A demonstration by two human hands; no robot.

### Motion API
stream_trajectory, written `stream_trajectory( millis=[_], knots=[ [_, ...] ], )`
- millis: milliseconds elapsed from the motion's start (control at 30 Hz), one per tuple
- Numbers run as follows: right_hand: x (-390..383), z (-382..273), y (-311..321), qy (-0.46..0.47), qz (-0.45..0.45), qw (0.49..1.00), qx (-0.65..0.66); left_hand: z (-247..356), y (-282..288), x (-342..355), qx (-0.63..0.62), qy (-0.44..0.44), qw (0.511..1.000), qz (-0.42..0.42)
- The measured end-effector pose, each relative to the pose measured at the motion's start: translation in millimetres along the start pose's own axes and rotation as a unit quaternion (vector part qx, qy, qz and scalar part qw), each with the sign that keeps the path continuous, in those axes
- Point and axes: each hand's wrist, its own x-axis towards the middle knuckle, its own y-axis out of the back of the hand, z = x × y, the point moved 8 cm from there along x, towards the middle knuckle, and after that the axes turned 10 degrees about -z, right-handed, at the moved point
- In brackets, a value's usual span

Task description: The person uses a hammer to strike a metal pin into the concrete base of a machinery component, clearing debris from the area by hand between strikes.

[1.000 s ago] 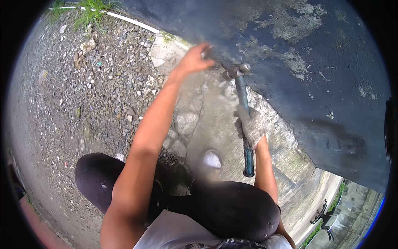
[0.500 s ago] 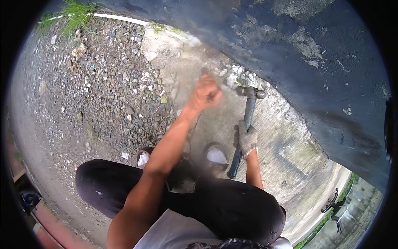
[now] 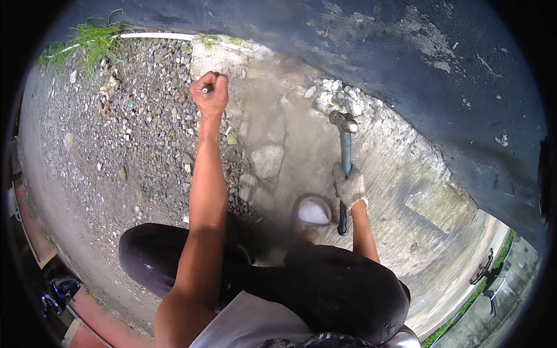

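Bare and closed in a fist, my left hand (image 3: 209, 101) grips a chisel-like metal rod (image 3: 206, 89); only its round end shows, and the tip is hidden. The fist is over the edge between the gravel and the pale concrete. My right hand (image 3: 351, 188), in a grey knit glove, wraps round the dark handle of a ball-peen hammer (image 3: 346, 152). The hammer head points away from me, above the concrete slab (image 3: 383, 174) and close to white broken rubble (image 3: 339, 97) along the wall.
A dark painted wall (image 3: 400, 64) rises at the far right. Loose gravel (image 3: 151, 139) spreads on the left, with a white pipe (image 3: 156, 36) and a grass tuft (image 3: 96, 43) beyond. Loose concrete chunks (image 3: 267, 160) lie in the middle, near my shoe (image 3: 313, 212).
My left hand has swung left and away from me with the rod, from the dusty concrete toward the gravel edge. The hammer has turned slightly and stays in my right hand.
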Motion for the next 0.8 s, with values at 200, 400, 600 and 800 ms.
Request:
stream_trajectory(
  millis=[200, 400, 600, 800],
  knots=[
    [-3, -4, -16, -0.028, -0.030, 0.997, 0.063, 35, -29, -16, -0.302, -0.093, 0.947, 0.053],
    [-9, -26, -13, -0.006, -0.025, 0.995, 0.098, 68, -142, -55, -0.029, -0.199, 0.957, -0.207],
    [-42, -45, 3, -0.073, -0.030, 0.971, 0.223, 99, -204, -27, 0.089, -0.163, 0.973, -0.135],
    [-88, -83, 68, 0.039, 0.094, 0.930, 0.353, 92, -207, -18, 0.098, -0.143, 0.980, -0.098]
  ],
)
